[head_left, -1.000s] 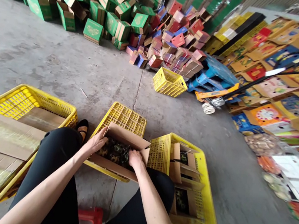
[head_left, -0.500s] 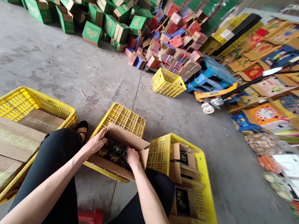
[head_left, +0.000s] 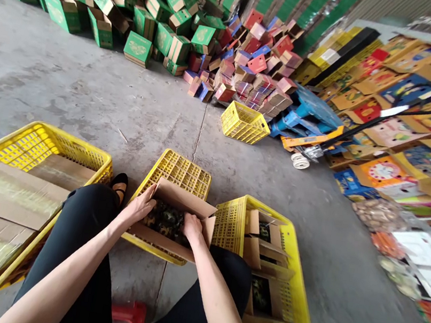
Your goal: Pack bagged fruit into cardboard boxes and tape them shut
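Note:
An open cardboard box (head_left: 183,198) rests on an upturned yellow crate (head_left: 184,170) between my knees. Dark, mottled small items with yellowish spots fill it; their kind is too unclear to name. My left hand (head_left: 141,207) grips the box's left end, fingers along the outside and thumb over the edge. Inside the box at the right, my right hand (head_left: 191,226) has its fingers curled down against the dark contents. Its fingertips are hidden, so what they hold cannot be made out.
To my right, a yellow crate (head_left: 298,255) carries open cardboard boxes with similar dark contents. A large yellow crate (head_left: 37,129) on my left holds taped cardboard boxes. Ahead are a small yellow crate (head_left: 245,123), a pallet jack (head_left: 324,140) and heaped green cartons (head_left: 138,48).
The view has shifted slightly, moving the background a little to the right. Both hands keep nearly the same place at the box.

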